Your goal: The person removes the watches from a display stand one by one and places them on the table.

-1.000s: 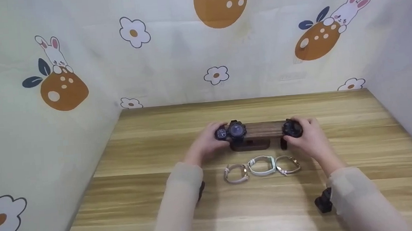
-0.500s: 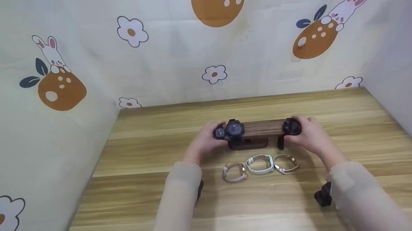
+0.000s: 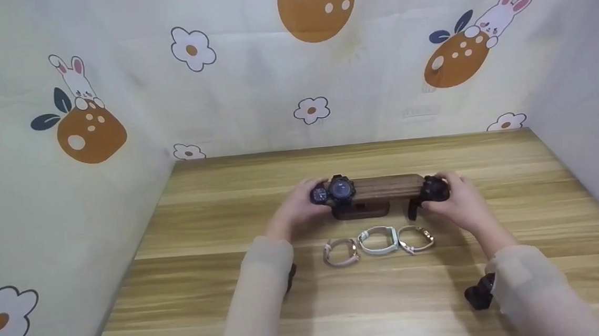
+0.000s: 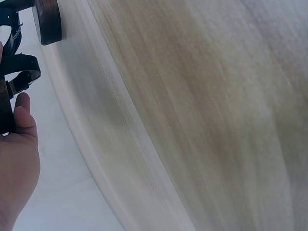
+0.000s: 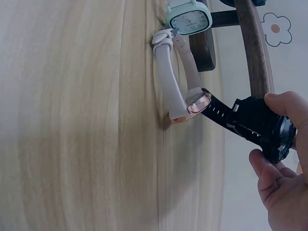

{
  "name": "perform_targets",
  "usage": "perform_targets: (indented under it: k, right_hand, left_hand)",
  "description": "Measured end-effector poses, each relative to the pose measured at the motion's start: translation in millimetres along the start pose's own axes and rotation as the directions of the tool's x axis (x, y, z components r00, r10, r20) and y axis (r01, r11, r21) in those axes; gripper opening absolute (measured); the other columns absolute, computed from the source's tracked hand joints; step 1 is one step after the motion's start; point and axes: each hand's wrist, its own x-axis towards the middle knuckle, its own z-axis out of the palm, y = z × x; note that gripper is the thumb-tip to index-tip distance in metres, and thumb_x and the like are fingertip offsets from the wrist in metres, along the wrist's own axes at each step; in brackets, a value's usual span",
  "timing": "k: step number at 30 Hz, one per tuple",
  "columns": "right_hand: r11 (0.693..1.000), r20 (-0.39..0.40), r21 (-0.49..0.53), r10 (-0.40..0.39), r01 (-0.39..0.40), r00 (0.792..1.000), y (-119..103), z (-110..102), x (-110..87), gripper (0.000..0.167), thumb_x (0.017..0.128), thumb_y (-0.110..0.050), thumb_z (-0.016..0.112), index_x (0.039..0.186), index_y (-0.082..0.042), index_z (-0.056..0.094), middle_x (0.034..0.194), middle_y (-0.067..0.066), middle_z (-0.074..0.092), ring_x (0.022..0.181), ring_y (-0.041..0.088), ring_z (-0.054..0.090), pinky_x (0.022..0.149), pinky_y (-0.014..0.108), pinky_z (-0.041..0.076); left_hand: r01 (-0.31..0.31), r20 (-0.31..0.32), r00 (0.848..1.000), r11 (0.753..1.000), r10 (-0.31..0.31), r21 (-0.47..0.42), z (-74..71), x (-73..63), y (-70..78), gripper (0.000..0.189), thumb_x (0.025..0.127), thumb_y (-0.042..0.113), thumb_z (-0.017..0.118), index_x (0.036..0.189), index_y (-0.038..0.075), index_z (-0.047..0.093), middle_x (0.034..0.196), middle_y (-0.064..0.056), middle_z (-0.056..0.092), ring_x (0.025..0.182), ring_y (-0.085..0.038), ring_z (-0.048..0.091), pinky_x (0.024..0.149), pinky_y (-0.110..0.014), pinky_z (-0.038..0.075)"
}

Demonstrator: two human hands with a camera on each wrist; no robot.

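A dark wooden watch stand (image 3: 388, 188) with a crossbar and an oval base stands on the table. My left hand (image 3: 297, 207) grips the bar's left end, beside a small dark watch (image 3: 319, 193); a larger black watch (image 3: 341, 188) sits on the bar just to the right. My right hand (image 3: 460, 201) pinches another black watch (image 5: 262, 127) at the bar's right end, its loose strap hanging down. Nearer me lie a pinkish watch (image 3: 341, 253), a mint-green watch (image 3: 379, 240) and a watch with a pale strap and rose-gold case (image 5: 180, 89).
The wood-grain table (image 3: 383, 309) meets a patterned cloth wall (image 3: 252, 97) at the back, with more cloth at both sides. Black wrist devices (image 3: 479, 293) show by the sleeves.
My right hand has shifted right with the black watch, and the bar's right end now shows beside it. My left hand stays on the left end.
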Motion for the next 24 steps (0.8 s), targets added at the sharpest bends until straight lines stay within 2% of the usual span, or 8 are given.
perform_targets:
  k: [8, 13, 17, 24]
  right_hand:
    - [0.986, 0.017, 0.168, 0.018, -0.021, 1.0, 15.8, -6.3, -14.9, 0.077, 0.077, -0.029, 0.076, 0.133, 0.005, 0.036, 0.114, 0.032, 0.051, 0.101, 0.041, 0.055, 0.084, 0.052, 0.048]
    - [0.964, 0.065, 0.257, 0.05, -0.065, 0.997, 26.2, -6.1, -23.2, 0.081, 0.077, -0.033, 0.075, 0.137, 0.001, 0.033, 0.125, 0.032, 0.046, 0.107, 0.041, 0.052, 0.089, 0.051, 0.046]
    - [0.947, 0.075, 0.308, 0.069, -0.089, 0.995, 30.9, -5.0, -29.1, 0.084, 0.077, -0.034, 0.075, 0.139, 0.0, 0.031, 0.129, 0.031, 0.044, 0.11, 0.04, 0.05, 0.091, 0.048, 0.045]
    - [0.892, 0.088, 0.444, 0.056, -0.089, 0.995, 33.5, -0.1, -36.2, 0.079, 0.08, -0.025, 0.073, 0.139, 0.002, 0.028, 0.132, 0.03, 0.042, 0.112, 0.037, 0.05, 0.084, 0.025, 0.049]
  left_hand:
    - [-0.007, 0.015, 1.0, 0.999, 0.006, 0.054, -0.8, 1.8, 2.4, 0.073, 0.073, 0.017, 0.078, 0.139, 0.019, 0.045, 0.135, -0.007, 0.047, 0.122, -0.026, 0.045, 0.105, -0.046, 0.032]
    - [-0.005, 0.016, 1.0, 0.998, 0.004, 0.056, -1.1, 2.8, 3.7, 0.073, 0.074, 0.017, 0.077, 0.139, 0.019, 0.045, 0.135, -0.007, 0.047, 0.122, -0.025, 0.045, 0.106, -0.045, 0.031]
    - [-0.009, 0.02, 1.0, 0.999, 0.008, 0.042, -0.4, 2.3, 3.1, 0.073, 0.074, 0.017, 0.077, 0.139, 0.019, 0.045, 0.136, -0.007, 0.046, 0.123, -0.026, 0.044, 0.106, -0.046, 0.031]
    - [-0.021, 0.018, 1.0, 0.999, 0.02, 0.039, -0.6, 2.7, 0.6, 0.073, 0.074, 0.015, 0.077, 0.139, 0.018, 0.045, 0.138, -0.007, 0.045, 0.124, -0.026, 0.043, 0.107, -0.045, 0.03]
